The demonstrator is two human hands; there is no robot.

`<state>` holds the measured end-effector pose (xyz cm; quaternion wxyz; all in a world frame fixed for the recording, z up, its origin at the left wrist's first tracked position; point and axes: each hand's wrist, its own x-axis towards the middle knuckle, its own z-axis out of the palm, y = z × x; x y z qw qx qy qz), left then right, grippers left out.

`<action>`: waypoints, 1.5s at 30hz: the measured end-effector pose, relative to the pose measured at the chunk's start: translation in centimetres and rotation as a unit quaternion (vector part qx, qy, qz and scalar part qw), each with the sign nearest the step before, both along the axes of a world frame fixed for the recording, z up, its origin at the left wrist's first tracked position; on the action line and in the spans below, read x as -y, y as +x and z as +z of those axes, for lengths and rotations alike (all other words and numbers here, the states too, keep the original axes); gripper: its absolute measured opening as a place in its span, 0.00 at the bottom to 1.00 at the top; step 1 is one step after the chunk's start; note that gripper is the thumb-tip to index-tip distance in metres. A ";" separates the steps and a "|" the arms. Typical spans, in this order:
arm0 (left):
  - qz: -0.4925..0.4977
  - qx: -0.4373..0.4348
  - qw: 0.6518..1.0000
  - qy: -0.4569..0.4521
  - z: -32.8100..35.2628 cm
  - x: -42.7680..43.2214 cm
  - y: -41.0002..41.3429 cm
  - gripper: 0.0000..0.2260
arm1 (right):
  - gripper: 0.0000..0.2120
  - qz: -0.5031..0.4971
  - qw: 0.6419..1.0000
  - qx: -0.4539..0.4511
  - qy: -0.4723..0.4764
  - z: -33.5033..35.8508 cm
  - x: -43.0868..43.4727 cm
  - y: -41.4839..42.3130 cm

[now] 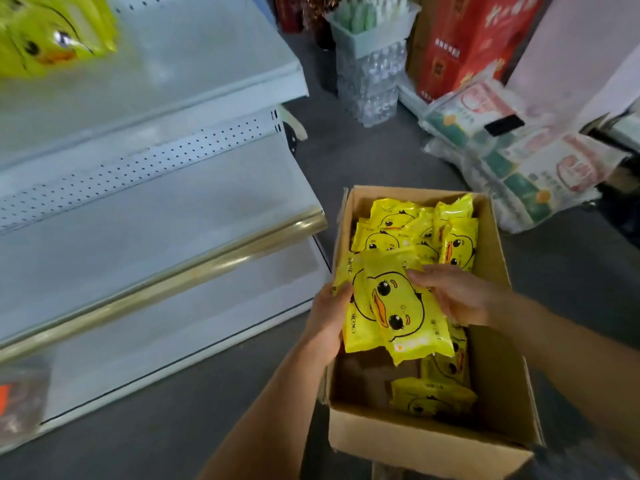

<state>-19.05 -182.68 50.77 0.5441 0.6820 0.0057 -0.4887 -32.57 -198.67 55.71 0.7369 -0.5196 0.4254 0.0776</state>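
White shelving (156, 237) stands left of the cardboard box (498, 306), which sits on the grey floor. Inside the box lie loose duck packs (391, 233). Above the box's left half two held packs (391, 306) overlap: the left grip (327, 317) curls round their left edge, and the right grip (457, 296) closes lightly on the front pack's right side, thumb hidden

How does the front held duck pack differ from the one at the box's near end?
The front pack is lifted above the cardboard box, held by the right hand against a rear pack in the left hand; the near-end pack lies untouched inside it. The front pack shows its duck face clearly; the near-end pack sits shaded. Both are yellow duck-print wrappers.
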 end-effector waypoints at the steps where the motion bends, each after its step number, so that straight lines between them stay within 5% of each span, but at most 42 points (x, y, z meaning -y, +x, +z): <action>1: 0.020 -0.033 0.999 -0.037 1.1 -0.3 0.6 0.25 | 0.19 0.010 1.000 0.017 0.006 1.1 -0.3 1.0; 7: 0.041 -0.085 0.964 -0.249 7.1 -2.9 3.5 0.30 | 0.15 0.038 0.994 0.028 -0.103 6.4 -3.3 8.0; 13: 0.154 -0.012 0.969 -0.191 12.6 -6.7 7.3 0.18 | 0.21 0.127 0.971 0.090 -0.179 11.3 -8.4 14.4; 17: 0.247 0.022 0.953 -0.174 14.5 -9.8 11.2 0.21 | 0.10 0.142 0.943 0.145 -0.264 13.7 -12.3 18.5; 23: 0.275 -0.017 0.940 -0.204 17.7 -16.1 16.4 0.32 | 0.16 0.185 0.939 0.185 -0.222 16.7 -17.0 25.1; 29: 0.348 0.039 0.918 -0.186 20.3 -20.9 21.1 0.15 | 0.17 0.227 0.910 0.179 -0.296 19.8 -21.9 31.2; 34: 0.402 0.100 0.884 -0.214 22.4 -24.4 24.7 0.14 | 0.18 0.329 0.893 0.132 -0.277 21.3 -24.2 33.9; 39: 0.415 0.111 0.871 -0.239 23.7 -27.0 27.3 0.16 | 0.14 0.321 0.896 0.166 -0.258 22.7 -25.7 36.7; 45: 0.419 0.142 0.867 -0.230 26.0 -29.1 31.2 0.07 | 0.21 0.328 0.882 0.180 -0.285 25.7 -23.7 40.1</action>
